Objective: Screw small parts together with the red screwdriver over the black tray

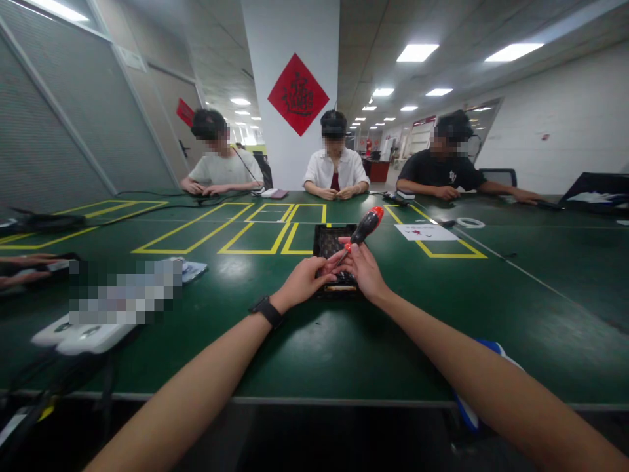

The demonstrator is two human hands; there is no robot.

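Note:
A screwdriver point(367, 224) with a black and red handle slants up and to the right in front of me, its handle end raised. My right hand point(369, 274) is closed around its lower part, near where handle and shaft meet. My left hand point(307, 280) pinches at the shaft's lower end, and its fingers hide the tip. Directly beneath both hands a black box-like tray point(322, 237) rests on the green table point(314, 354). My hands cover much of the tray, so most of what lies inside cannot be made out.
Yellow tape outlines point(196, 226) mark the tabletop. To the right lie a white sheet point(425, 233) and a white ring point(470, 223). A white device point(81, 337), partly blurred out, sits at left near cables. Three people sit across the table; another person's hands point(29, 272) show at far left.

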